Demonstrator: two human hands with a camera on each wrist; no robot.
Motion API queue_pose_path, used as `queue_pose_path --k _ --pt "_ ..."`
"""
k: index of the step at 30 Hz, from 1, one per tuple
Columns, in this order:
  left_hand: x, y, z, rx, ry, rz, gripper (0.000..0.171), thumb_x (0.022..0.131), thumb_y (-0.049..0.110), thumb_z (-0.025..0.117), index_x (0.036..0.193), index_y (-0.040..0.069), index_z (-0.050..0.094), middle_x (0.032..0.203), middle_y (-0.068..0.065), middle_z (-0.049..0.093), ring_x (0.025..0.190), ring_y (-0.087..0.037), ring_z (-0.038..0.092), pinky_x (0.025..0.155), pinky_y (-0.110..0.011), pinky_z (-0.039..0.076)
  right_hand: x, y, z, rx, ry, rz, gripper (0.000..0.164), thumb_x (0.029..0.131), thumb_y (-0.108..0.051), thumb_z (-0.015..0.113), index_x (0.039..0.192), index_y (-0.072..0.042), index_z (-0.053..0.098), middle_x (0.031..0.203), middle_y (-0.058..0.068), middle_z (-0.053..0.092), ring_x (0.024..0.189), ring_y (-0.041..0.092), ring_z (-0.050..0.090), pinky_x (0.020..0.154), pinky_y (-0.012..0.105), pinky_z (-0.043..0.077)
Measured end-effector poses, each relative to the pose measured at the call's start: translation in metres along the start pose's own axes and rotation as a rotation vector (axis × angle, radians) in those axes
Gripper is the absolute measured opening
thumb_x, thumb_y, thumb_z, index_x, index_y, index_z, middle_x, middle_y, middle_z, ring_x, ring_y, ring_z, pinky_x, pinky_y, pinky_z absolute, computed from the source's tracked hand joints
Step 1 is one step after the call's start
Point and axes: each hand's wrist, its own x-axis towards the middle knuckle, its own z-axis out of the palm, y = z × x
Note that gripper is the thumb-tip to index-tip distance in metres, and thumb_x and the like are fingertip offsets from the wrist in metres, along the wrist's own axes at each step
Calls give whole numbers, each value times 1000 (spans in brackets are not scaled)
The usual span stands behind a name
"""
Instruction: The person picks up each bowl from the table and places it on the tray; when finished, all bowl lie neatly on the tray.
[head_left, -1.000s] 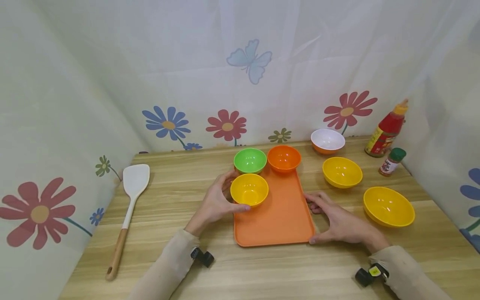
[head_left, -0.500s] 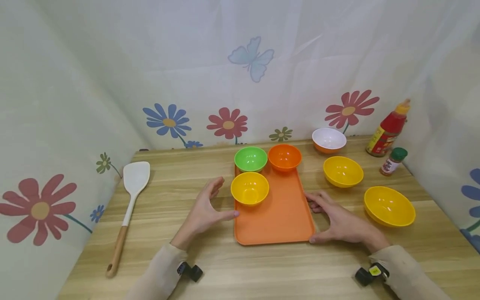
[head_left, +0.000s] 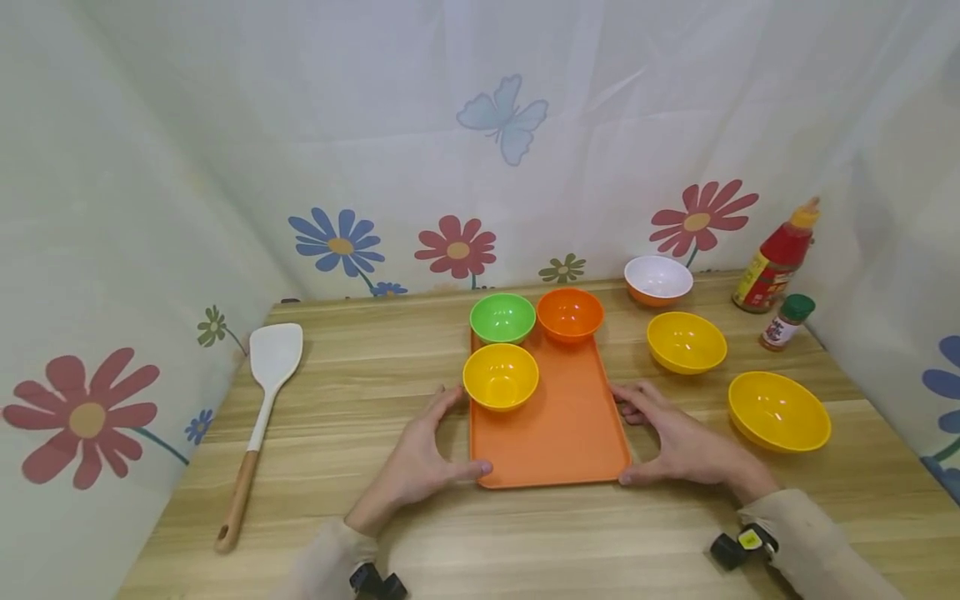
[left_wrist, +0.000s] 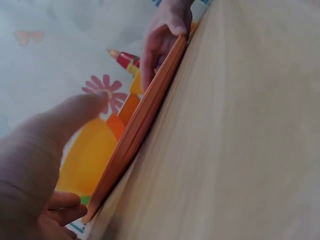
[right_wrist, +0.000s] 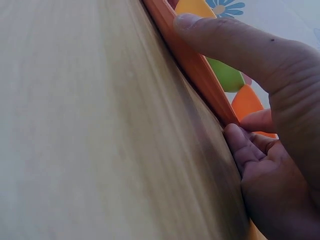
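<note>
An orange rectangular plastic tray [head_left: 558, 442] lies on the wood-grain bench [head_left: 360, 358], short of its far edge. The left hand [head_left: 420, 457] is spread wide at the tray's left edge, thumb over the near left corner; contact there is unclear. The right hand [head_left: 686, 437] is also spread, thumb and fingers touching the tray's right edge.

A glossy yellow round bowl [head_left: 501, 379] stands just beyond the left fingers, a green round bowl [head_left: 503, 319] and an orange round bowl [head_left: 571, 317] filling the tray's far corners. A white-lined orange bowl [head_left: 658, 282], two wider yellow bowls [head_left: 777, 412], a red sauce bottle [head_left: 772, 265] and a green-capped jar [head_left: 786, 323] crowd the bench's right side; a white, wooden-handled spatula [head_left: 260, 425] lies near its left edge.
</note>
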Motion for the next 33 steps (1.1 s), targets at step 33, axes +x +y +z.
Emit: queue_pose_path --k 33 --pt "-1 0 6 148 -44 41 141 60 71 103 175 20 38 182 -12 31 172 -39 11 133 -73 17 1 1 1 -29 11 -8 124 79 -55 99 174 -12 32 151 8 45 139 31 63 120 54 51"
